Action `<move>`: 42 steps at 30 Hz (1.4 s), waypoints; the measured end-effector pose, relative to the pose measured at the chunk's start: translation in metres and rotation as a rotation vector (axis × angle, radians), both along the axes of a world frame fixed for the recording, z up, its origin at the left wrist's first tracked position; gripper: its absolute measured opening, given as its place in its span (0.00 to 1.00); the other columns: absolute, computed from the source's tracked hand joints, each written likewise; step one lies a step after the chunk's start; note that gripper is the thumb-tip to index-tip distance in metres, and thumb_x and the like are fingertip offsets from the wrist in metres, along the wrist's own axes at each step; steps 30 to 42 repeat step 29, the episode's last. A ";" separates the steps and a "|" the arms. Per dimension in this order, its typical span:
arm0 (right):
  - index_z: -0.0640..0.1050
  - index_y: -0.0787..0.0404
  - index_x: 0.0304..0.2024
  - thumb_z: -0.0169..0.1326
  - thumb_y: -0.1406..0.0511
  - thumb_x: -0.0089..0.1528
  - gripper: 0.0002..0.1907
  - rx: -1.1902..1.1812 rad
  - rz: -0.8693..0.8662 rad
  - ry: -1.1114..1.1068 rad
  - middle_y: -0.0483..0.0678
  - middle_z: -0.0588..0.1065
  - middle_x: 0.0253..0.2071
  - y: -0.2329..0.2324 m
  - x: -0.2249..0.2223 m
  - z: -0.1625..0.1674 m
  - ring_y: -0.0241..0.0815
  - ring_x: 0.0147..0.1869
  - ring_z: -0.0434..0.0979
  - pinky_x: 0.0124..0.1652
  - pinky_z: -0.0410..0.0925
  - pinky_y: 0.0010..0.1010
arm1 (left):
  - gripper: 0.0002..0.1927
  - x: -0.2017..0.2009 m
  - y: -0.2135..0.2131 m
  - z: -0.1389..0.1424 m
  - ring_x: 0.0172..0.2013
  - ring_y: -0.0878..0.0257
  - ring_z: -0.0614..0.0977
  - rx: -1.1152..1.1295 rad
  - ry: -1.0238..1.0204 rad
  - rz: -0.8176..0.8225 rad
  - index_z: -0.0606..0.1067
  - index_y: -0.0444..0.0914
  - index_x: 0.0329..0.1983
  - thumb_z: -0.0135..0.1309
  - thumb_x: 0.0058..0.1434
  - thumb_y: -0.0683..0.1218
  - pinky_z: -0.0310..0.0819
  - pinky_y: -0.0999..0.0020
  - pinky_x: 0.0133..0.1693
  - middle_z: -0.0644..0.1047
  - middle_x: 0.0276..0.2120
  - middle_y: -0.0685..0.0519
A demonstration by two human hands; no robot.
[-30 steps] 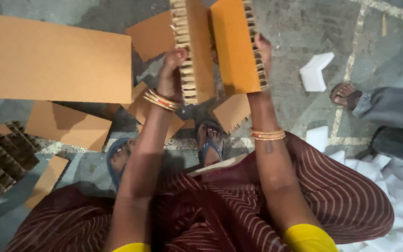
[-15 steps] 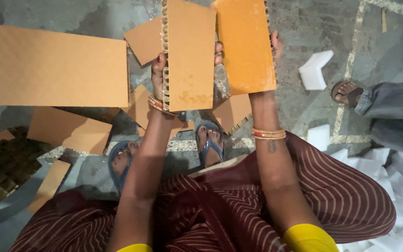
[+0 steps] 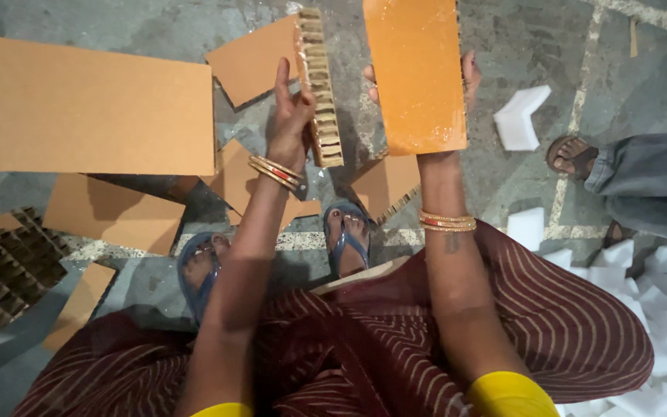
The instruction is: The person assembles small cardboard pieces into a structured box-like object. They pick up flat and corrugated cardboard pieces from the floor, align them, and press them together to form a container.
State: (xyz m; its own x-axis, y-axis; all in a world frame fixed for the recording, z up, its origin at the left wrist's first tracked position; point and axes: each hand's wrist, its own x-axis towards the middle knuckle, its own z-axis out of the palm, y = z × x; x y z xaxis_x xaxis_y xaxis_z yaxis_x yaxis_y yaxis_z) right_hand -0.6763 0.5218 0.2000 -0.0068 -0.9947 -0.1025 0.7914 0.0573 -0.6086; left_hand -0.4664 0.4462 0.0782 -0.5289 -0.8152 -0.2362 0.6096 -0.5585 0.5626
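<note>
My left hand (image 3: 293,117) grips a thick honeycomb cardboard panel (image 3: 319,89), turned so its open-celled edge faces the camera. My right hand (image 3: 463,81) sits behind a second orange-brown cardboard panel (image 3: 417,73) and holds it up with its flat face toward me; only fingertips show at the panel's sides. The two panels are side by side, a small gap apart, above the grey floor. Gold bangles ring both wrists.
A large flat cardboard sheet (image 3: 86,108) lies on the floor at left, with smaller offcuts (image 3: 113,212) and a dark honeycomb core piece (image 3: 5,266) nearby. White foam pieces (image 3: 523,116) are piled at right. Another person's sandalled foot and trouser leg (image 3: 634,181) stand at right.
The left panel has rotated from flat-face view to edge-on. The right panel has turned from edge-showing a second ago to flat face toward me.
</note>
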 end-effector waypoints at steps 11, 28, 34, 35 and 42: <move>0.66 0.68 0.69 0.36 0.41 0.66 0.44 0.196 -0.207 0.112 0.68 0.74 0.59 -0.004 0.015 -0.004 0.67 0.57 0.79 0.50 0.79 0.51 | 0.44 -0.004 0.000 -0.032 0.77 0.59 0.52 0.078 -0.098 0.099 0.44 0.39 0.83 0.50 0.72 0.57 0.48 0.57 0.74 0.50 0.80 0.47; 0.67 0.61 0.73 0.53 0.38 0.64 0.46 0.803 -0.073 1.731 0.54 0.63 0.76 0.048 -0.065 -0.143 0.55 0.83 0.60 0.78 0.55 0.40 | 0.23 0.011 -0.001 -0.028 0.49 0.59 0.83 0.232 -0.067 0.134 0.73 0.35 0.58 0.65 0.60 0.40 0.80 0.62 0.50 0.81 0.49 0.50; 0.65 0.59 0.74 0.55 0.36 0.63 0.49 0.867 -0.015 1.781 0.57 0.60 0.76 0.064 -0.072 -0.155 0.57 0.82 0.57 0.78 0.54 0.44 | 0.22 0.011 -0.002 -0.028 0.49 0.59 0.83 0.229 -0.076 0.128 0.74 0.35 0.57 0.66 0.60 0.40 0.81 0.63 0.50 0.81 0.49 0.50; 0.65 0.59 0.74 0.55 0.36 0.63 0.49 0.867 -0.015 1.781 0.57 0.60 0.76 0.064 -0.072 -0.155 0.57 0.82 0.57 0.78 0.54 0.44 | 0.22 0.011 -0.002 -0.028 0.49 0.59 0.83 0.229 -0.076 0.128 0.74 0.35 0.57 0.66 0.60 0.40 0.81 0.63 0.50 0.81 0.49 0.50; 0.65 0.59 0.74 0.55 0.36 0.63 0.49 0.867 -0.015 1.781 0.57 0.60 0.76 0.064 -0.072 -0.155 0.57 0.82 0.57 0.78 0.54 0.44 | 0.22 0.011 -0.002 -0.028 0.49 0.59 0.83 0.229 -0.076 0.128 0.74 0.35 0.57 0.66 0.60 0.40 0.81 0.63 0.50 0.81 0.49 0.50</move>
